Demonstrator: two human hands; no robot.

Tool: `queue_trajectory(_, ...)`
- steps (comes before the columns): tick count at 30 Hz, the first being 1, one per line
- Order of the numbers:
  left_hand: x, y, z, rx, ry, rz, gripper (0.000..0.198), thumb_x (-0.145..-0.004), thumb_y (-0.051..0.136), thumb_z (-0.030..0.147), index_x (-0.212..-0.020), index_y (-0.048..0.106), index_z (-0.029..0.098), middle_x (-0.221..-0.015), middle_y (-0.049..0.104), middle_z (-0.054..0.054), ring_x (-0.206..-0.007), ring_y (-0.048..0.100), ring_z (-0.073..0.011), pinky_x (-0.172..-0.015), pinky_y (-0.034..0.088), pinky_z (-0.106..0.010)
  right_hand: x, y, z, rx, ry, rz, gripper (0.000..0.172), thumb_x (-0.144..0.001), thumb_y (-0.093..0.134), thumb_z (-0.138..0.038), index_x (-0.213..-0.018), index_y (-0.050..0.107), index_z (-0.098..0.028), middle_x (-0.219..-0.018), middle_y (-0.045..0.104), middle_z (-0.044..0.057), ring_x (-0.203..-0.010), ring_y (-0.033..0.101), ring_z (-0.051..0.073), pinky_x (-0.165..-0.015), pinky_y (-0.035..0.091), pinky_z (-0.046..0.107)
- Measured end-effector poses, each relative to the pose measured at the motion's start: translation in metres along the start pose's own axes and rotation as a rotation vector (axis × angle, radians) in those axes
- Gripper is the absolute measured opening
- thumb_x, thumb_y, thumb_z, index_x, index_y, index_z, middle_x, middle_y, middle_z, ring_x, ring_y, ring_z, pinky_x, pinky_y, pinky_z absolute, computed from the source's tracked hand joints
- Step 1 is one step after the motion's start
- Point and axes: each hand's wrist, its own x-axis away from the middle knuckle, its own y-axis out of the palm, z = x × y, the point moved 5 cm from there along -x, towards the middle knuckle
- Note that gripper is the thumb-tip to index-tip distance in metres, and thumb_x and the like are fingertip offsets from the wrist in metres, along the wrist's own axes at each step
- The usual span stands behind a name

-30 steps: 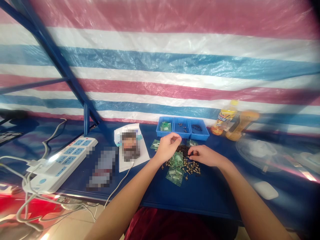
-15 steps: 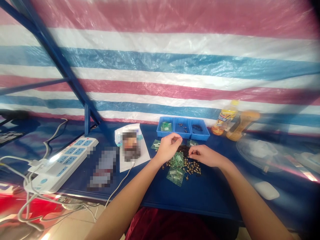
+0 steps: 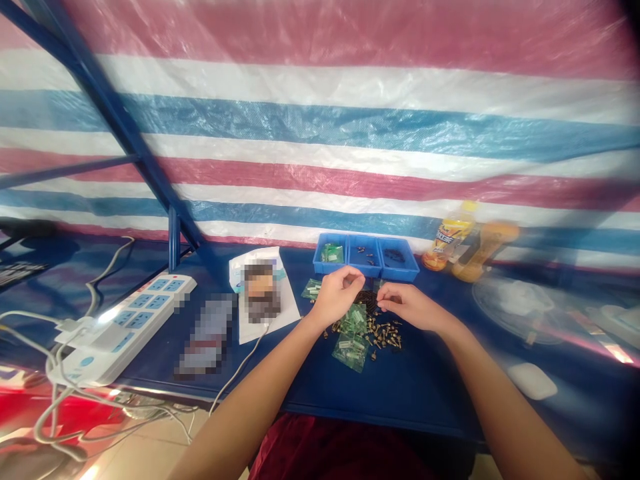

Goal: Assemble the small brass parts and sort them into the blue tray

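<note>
My left hand (image 3: pixel 336 297) hovers over a heap of small brass parts (image 3: pixel 381 331) and little clear green-tinted bags (image 3: pixel 351 348) on the blue table (image 3: pixel 400 390). Its fingers are curled and pinched together; what they hold is too small to make out. My right hand (image 3: pixel 407 307) rests just right of it, fingers drawn together at the edge of a dark pile, also pinching something tiny. The two hands are a few centimetres apart. Behind them stands a blue tray with three compartments (image 3: pixel 366 257) holding bags and small parts.
A white power strip (image 3: pixel 120 327) with cables lies at the left. A white paper (image 3: pixel 263 293) and a blurred object sit beside it. Two drink bottles (image 3: pixel 463 240) stand at the back right, a white mouse (image 3: pixel 533 381) at the right. A striped tarp hangs behind.
My right hand has crept slightly up and left toward my left hand. The left hand has barely moved.
</note>
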Motion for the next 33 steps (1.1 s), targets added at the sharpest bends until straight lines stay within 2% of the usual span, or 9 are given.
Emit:
queue_trajectory(6,0.000,0.000,-0.001,-0.012,-0.009,-0.011,0.023,-0.090,0.056,0.039,-0.093,0.066,0.019,-0.087,0.069,-0.002,-0.065,0.059,-0.0124,-0.063,0.047,-0.023,-0.002,-0.006,0.002,0.023,0.002,0.095,0.017,-0.084,0.067,-0.035,-0.088,0.061,-0.020,-0.081,0.066,0.001,-0.068,0.057,0.016,-0.064,0.043,0.028)
queue_trajectory(11,0.000,0.000,-0.001,-0.017,-0.006,-0.021,0.023,-0.091,0.055,0.040,-0.094,0.066,0.020,-0.091,0.070,-0.002,-0.066,0.060,-0.0126,-0.064,0.048,-0.024,-0.002,-0.005,0.003,0.066,0.019,0.081,0.018,-0.084,0.065,-0.037,-0.083,0.066,-0.019,-0.072,0.065,0.000,-0.063,0.056,0.015,-0.060,0.042,0.027)
queue_trajectory(19,0.001,0.001,0.000,-0.036,-0.004,-0.041,0.024,-0.092,0.054,0.040,-0.095,0.066,0.020,-0.091,0.070,-0.002,-0.068,0.061,-0.0134,-0.065,0.048,-0.025,-0.003,-0.003,0.001,0.078,-0.017,0.067,0.016,-0.086,0.061,-0.033,-0.091,0.071,-0.021,-0.088,0.073,0.003,-0.075,0.064,0.019,-0.070,0.049,0.031)
queue_trajectory(24,0.002,0.001,0.002,-0.056,-0.006,-0.053,0.024,-0.091,0.054,0.040,-0.096,0.067,0.020,-0.091,0.071,-0.003,-0.072,0.063,-0.0144,-0.066,0.048,-0.025,-0.005,-0.004,0.003,0.008,-0.017,0.110,0.019,-0.086,0.063,-0.033,-0.098,0.072,-0.022,-0.099,0.075,0.005,-0.087,0.070,0.023,-0.080,0.054,0.034)
queue_trajectory(29,0.006,0.006,0.009,-0.095,0.029,-0.153,0.023,-0.090,0.056,0.039,-0.096,0.069,0.021,-0.091,0.072,-0.002,-0.075,0.065,-0.0146,-0.069,0.048,-0.024,-0.004,-0.008,0.000,-0.063,-0.037,0.219,0.029,-0.083,0.069,-0.039,-0.107,0.069,-0.023,-0.098,0.077,0.005,-0.089,0.072,0.025,-0.084,0.056,0.037)
queue_trajectory(33,0.009,0.011,0.013,-0.062,0.066,-0.219,0.021,-0.089,0.058,0.037,-0.092,0.070,0.020,-0.088,0.072,-0.001,-0.073,0.065,-0.0132,-0.066,0.047,-0.023,-0.003,-0.005,-0.014,-0.065,-0.065,0.222,0.026,-0.082,0.070,-0.040,-0.102,0.069,-0.023,-0.093,0.077,0.003,-0.086,0.072,0.024,-0.080,0.056,0.034)
